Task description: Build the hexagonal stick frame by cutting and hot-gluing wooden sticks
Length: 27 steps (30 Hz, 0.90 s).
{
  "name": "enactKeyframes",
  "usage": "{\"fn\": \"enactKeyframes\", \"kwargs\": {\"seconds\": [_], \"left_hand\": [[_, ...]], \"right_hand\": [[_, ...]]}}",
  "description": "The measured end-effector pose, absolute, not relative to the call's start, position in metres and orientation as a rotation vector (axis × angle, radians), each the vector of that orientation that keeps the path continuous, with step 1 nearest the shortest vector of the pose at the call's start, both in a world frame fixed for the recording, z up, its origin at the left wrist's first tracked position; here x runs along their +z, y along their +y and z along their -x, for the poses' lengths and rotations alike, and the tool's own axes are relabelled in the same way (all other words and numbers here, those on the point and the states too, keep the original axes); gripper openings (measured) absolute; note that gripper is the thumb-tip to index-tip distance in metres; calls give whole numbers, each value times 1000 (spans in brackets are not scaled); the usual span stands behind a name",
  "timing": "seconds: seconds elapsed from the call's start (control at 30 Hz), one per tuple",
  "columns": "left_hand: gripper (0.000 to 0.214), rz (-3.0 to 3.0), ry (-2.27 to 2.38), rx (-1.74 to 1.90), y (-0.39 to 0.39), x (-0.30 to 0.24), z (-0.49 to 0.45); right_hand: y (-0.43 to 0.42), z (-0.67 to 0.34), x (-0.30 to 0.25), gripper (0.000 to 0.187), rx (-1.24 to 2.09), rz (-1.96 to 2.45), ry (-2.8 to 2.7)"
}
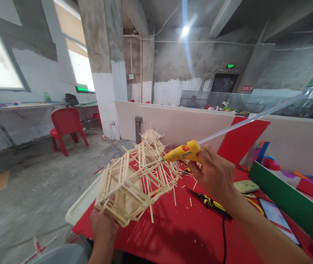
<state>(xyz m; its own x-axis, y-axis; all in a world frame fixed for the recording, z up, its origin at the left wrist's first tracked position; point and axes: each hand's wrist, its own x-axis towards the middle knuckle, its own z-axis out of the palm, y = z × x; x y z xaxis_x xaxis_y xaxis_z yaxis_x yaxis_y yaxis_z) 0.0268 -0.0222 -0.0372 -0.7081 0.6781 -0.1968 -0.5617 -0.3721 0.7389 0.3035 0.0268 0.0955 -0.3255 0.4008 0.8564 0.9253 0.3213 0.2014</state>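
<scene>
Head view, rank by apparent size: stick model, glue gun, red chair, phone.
1. stick model
2. red chair and phone: look alike; chair is far, phone near, so unranked
3. glue gun, partly hidden by the right hand

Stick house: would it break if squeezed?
Probably: the stick house is thin sticks with gaps, so it likely snaps. It seems light; the left hand holds up one end. Joints from the glue gun in the right hand might pop.

Craft workshop in a concrete hall
I see a raw concrete pillar [101,36], a red plastic chair [66,126], and a glue gun [182,152] over my red surface [178,231] strewn with loose sticks [175,196].
</scene>
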Motion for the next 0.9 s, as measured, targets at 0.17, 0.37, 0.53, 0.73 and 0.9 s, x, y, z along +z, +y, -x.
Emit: {"fn": "enactKeyframes", "kwargs": {"seconds": [0.17,0.37,0.53,0.73,0.9], "left_hand": [[29,-154,1085,2081,-22,-39,-26],[28,-63,1101,2027,-21,-38,-27],[26,7,1077,1936,-19,-40,-26],[26,31,1058,1865,-22,-36,-32],[30,9,1072,1865,-20,-37,-33]], "right_hand": [[28,-304,94,13,-929,1162,-1866],[27,-304,96,12,-888,1148,-1864],[27,-303,96,17,-949,1096,-1844],[28,-301,97,15,-942,1066,-1818],[28,-294,104,16,-838,1046,-1790]]}}
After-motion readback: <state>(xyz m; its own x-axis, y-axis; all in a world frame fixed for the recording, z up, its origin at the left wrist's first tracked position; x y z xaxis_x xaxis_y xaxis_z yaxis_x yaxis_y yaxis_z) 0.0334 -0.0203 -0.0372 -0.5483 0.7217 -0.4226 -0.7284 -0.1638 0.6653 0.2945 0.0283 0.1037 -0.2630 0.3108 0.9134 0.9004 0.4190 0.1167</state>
